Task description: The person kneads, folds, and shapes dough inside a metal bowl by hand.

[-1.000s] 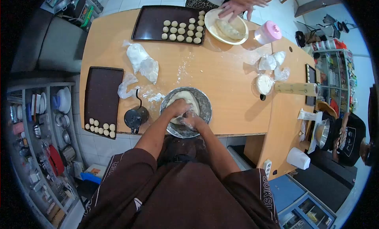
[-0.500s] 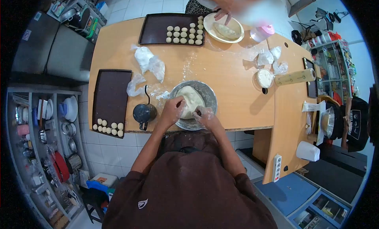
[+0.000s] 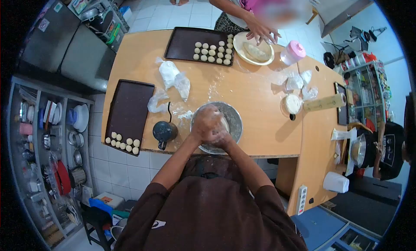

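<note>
Both my hands are together over the metal bowl [image 3: 237, 119] at the table's front edge. My left hand [image 3: 207, 123] lies over the dough [image 3: 225, 124], its fingers bent and dusted with flour. Against it on the right, my right hand [image 3: 220, 139] presses near the bowl's lower part, its fingers mostly hidden. Only a small part of the dough shows between and beside the hands. Left of the bowl sits a dark round device with a hook [image 3: 165, 132], and loose flour [image 3: 186, 115] is scattered beside it.
Trays of dough balls lie at the left [image 3: 130, 108] and back [image 3: 186, 38]. Bags of flour [image 3: 168, 74] are behind the device. Across the table a person's hands [image 3: 262, 33] hover over a cream bowl [image 3: 241, 55]. A pink-lidded container [image 3: 293, 52] and rolling pin [image 3: 324, 103] are right.
My hands were apart, holding the dough's near edge; they have come together over it and hide most of it. The view has shifted, and the other person's hands are now above the cream bowl.
</note>
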A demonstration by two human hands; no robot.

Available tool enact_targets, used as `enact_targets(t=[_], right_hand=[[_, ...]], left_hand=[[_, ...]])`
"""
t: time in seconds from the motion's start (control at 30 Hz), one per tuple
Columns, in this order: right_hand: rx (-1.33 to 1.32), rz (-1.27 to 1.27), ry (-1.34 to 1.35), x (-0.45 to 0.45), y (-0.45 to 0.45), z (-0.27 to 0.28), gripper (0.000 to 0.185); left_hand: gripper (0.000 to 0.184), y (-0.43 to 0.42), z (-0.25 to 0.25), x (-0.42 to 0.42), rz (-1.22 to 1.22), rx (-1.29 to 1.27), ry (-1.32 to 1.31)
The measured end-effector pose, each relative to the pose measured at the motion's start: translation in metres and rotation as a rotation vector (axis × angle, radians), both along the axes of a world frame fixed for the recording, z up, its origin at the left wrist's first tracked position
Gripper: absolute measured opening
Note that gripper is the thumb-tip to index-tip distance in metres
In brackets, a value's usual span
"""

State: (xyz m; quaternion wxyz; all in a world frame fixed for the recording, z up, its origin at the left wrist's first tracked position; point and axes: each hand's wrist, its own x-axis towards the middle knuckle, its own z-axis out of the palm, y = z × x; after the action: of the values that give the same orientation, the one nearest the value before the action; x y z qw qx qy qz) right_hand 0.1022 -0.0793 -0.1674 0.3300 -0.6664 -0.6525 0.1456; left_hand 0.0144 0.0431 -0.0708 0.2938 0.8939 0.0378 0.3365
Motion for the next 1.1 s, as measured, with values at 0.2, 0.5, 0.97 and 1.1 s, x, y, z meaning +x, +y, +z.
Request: enact_targets(t=[0.2, 0.5, 0.97, 1.1], right_hand=[[-0.303, 0.067, 0.188, -0.005, 0.024, 0.010, 0.069], [-0.565, 0.015, 0.253, -0.002, 0.045, 0.018, 0.069], [-0.730, 0.022, 0.330, 0.011, 0.051, 0.035, 0.069], [-0.704, 0.016, 0.295, 0.007, 0.048, 0.026, 0.069]], left_hand=[[0.047, -0.004, -0.012, 0.015, -0.339, 0.132, 0.333], [0.039, -0.002, -0.050, 0.030, -0.295, 0.108, 0.418], [0.034, -0.007, -0.058, 0.035, -0.267, 0.093, 0.488], [0.035, -0.007, -0.058, 0.036, -0.252, 0.145, 0.432]])
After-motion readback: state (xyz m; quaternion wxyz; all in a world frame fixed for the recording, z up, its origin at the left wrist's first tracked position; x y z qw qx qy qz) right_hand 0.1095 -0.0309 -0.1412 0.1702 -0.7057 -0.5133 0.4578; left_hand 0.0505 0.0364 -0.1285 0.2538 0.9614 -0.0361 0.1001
